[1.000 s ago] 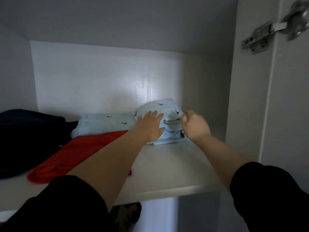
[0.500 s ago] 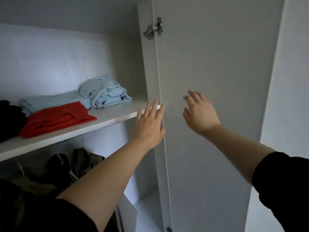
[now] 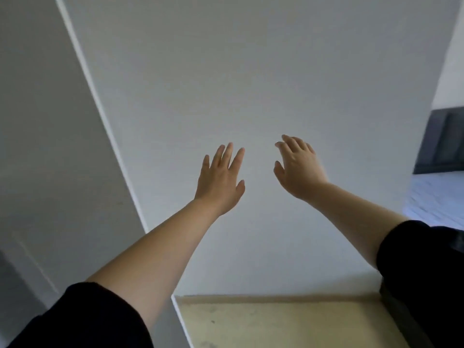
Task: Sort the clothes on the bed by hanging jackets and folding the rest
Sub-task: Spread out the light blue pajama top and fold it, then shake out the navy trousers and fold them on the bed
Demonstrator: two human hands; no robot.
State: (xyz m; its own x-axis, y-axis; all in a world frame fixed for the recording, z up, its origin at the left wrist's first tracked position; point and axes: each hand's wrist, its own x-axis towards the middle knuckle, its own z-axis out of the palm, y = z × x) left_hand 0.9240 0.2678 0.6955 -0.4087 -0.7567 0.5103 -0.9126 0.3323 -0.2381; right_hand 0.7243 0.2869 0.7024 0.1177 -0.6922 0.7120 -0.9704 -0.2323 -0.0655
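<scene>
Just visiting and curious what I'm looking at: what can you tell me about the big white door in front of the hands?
The wardrobe door is a plain, smooth, matt white panel, likely laminated board, with no handle or hinge in view. It fills most of the picture; its pale left edge runs diagonally down to the beige floor. The left hand and right hand, fingers extended, reach out before it; whether they touch it cannot be told.

A white door (image 3: 251, 71) filled the middle of the scene, a grey panel (image 3: 37, 121) stood at its left, and beige floor (image 3: 276, 322) lay near, below.
</scene>
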